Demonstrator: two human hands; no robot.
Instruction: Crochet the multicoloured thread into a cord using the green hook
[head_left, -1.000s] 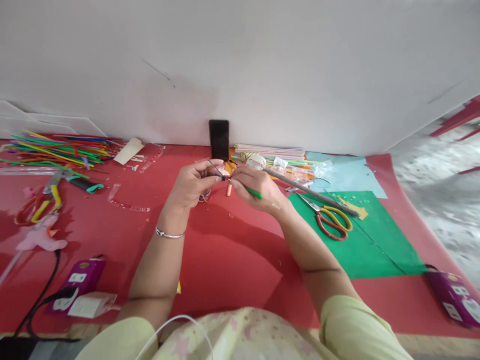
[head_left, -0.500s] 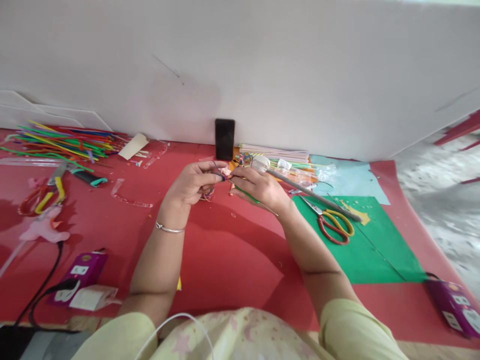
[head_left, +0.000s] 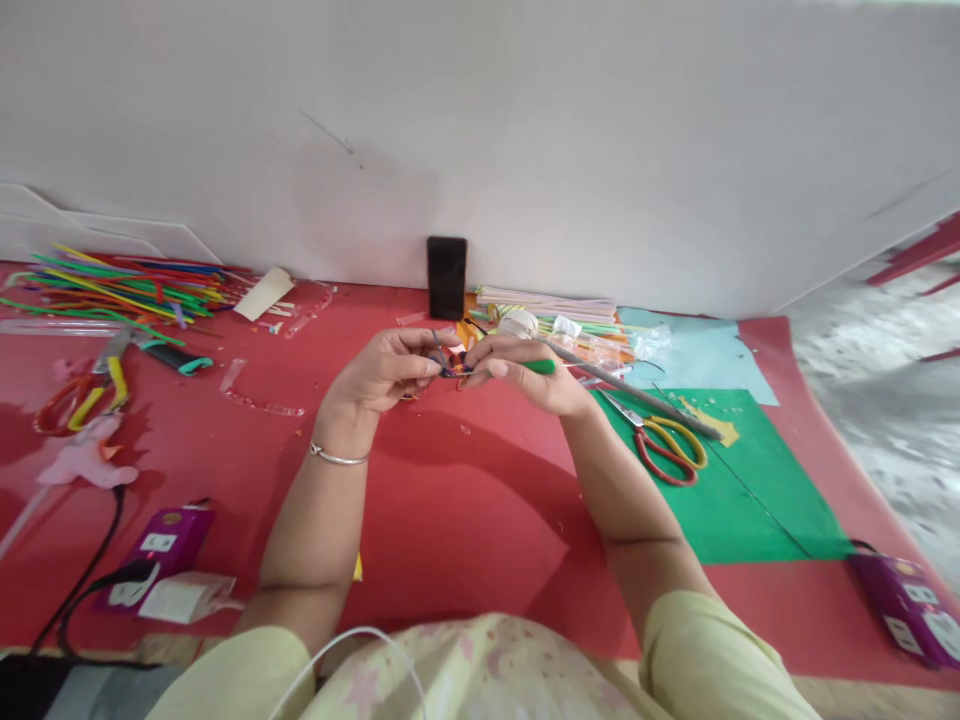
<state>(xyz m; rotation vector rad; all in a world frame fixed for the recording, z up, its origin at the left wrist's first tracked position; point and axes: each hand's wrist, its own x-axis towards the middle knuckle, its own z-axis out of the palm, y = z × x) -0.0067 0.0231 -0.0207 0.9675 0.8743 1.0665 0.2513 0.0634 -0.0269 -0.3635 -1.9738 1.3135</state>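
My left hand (head_left: 382, 370) and my right hand (head_left: 525, 375) meet above the red mat (head_left: 450, 500), fingertips almost touching. Between them sits a small dark, multicoloured bundle of thin strips (head_left: 452, 366), pinched by my left fingers. My right hand grips a thin green stick (head_left: 538, 367) that points right, its near end at the bundle. A silver bangle circles my left wrist. What exactly the bundle is made of is too small to tell.
A black phone (head_left: 446, 277) leans on the white wall. Coloured straws (head_left: 112, 285) lie far left, scissors (head_left: 664, 445) on green paper (head_left: 750, 490) at right. Purple power strips (head_left: 161, 550) sit near the front edge on both sides, more scissors (head_left: 79, 395) at left.
My right hand has turned, so the green stick now points level to the right instead of slanting down. Both hands stay together at the same spot.
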